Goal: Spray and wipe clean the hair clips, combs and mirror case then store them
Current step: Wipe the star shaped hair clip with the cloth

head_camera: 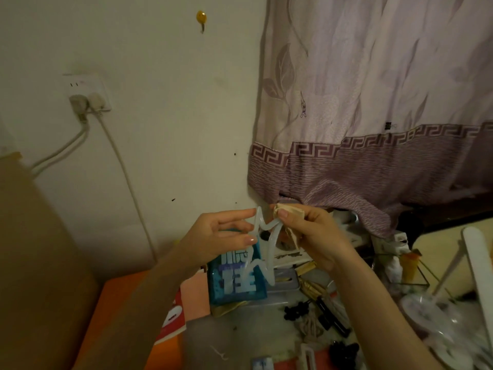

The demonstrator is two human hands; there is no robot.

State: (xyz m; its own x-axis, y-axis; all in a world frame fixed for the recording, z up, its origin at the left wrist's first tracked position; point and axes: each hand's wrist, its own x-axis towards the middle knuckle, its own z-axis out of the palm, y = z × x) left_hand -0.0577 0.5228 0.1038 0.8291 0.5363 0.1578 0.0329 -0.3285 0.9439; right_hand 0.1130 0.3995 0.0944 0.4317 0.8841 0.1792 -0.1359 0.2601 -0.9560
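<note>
From the head view, both hands are raised in front of the wall, above a cluttered tabletop. The left hand (224, 236) holds a translucent white, star-shaped hair clip (262, 249) at its upper left edge — fingers lightly curled, the fingertips and thumb pinching the clip's outline. The right hand (312, 236) pinches a small beige cloth (286, 212) between thumb and curled fingers, the cloth bunched against the clip's upper right point. The clip hangs in the air between the two hands, well above the table. Behind it stands a blue packet (234, 284) with large white lettering. Lower on the table lie dark hair clips (344, 352) near the bottom edge and another dark clip (296, 311) just above, beside a coil of pale cord (312, 327). A purple patterned curtain (373, 116) hangs at the right — a wall socket (86, 93) with plugged cables sits at the left.
</note>
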